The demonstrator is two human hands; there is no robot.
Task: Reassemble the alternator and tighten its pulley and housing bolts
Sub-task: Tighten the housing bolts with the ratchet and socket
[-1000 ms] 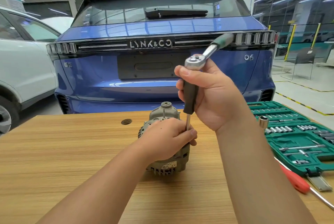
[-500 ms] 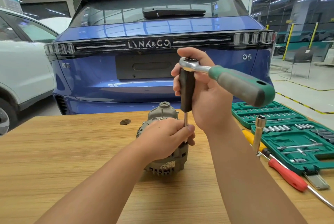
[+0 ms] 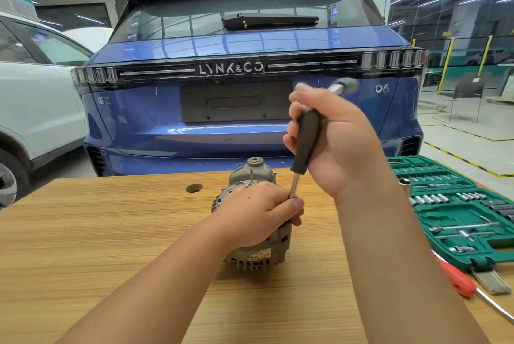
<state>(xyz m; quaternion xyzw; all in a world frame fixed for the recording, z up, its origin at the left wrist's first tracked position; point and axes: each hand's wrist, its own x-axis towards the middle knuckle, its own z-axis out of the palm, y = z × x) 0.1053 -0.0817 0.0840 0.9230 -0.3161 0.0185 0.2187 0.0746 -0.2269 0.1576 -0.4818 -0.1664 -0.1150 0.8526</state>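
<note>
Behind my wooden bench point(image 3: 83, 232) a blue car point(image 3: 250, 110) fills the upper middle of the frame, with a white car point(image 3: 33, 99) at the left edge. On the head view I see the alternator point(image 3: 256, 249) standing at the centre of the bench, largely covered by my left hand point(image 3: 258, 215), whose fingers curl round its top and pinch the bare shaft of the driver point(image 3: 304, 146). My right hand point(image 3: 339, 146), just above and right of it, grips the driver's black handle; a blurred ratchet handle point(image 3: 343, 85) sticks out past its fingers toward the upper right. Bare wood runs wide to the left and toward the bottom edge. At the right edge lie the open green socket case point(image 3: 456, 213) and a red-handled screwdriver point(image 3: 459, 279).
</note>
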